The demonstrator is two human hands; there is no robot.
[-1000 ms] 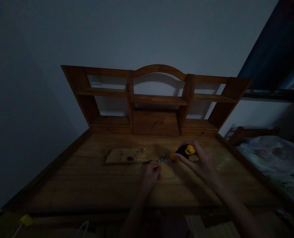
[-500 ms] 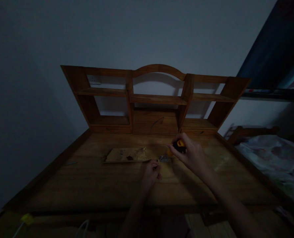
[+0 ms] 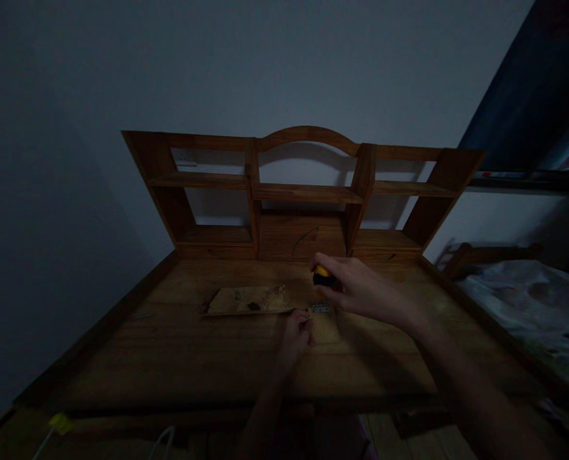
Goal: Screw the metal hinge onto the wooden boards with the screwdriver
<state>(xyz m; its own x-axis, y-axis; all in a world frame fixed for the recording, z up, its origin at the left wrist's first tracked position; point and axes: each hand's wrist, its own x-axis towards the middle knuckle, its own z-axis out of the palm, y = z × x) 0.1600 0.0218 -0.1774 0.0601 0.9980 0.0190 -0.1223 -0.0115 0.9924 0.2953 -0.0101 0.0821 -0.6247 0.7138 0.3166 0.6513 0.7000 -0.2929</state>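
Note:
My right hand [image 3: 354,284] is closed around a stubby black-and-yellow hand tool [image 3: 321,276]. Its lower end is too dark to make out. Just below it, a small silvery metal hinge [image 3: 319,308] lies at the far edge of a small pale wooden board [image 3: 327,329] on the desk. My left hand [image 3: 298,329] rests at that board's left side, its fingers curled and pinched together near the hinge; what lies between them is hidden. Touching or close beyond the left fingers is the right end of a long, stained strip of board [image 3: 246,300].
A wooden shelf unit [image 3: 308,191] stands along the back of the desk [image 3: 179,358]. A thin pale rod [image 3: 142,316] lies at the left. Plastic-covered things [image 3: 519,294] are piled beyond the right edge. At the lower left is a yellow object [image 3: 60,423] on a pale stem.
My right hand has moved left with the black-and-yellow tool, which now stands more directly above the hinge. My left hand stays almost in place.

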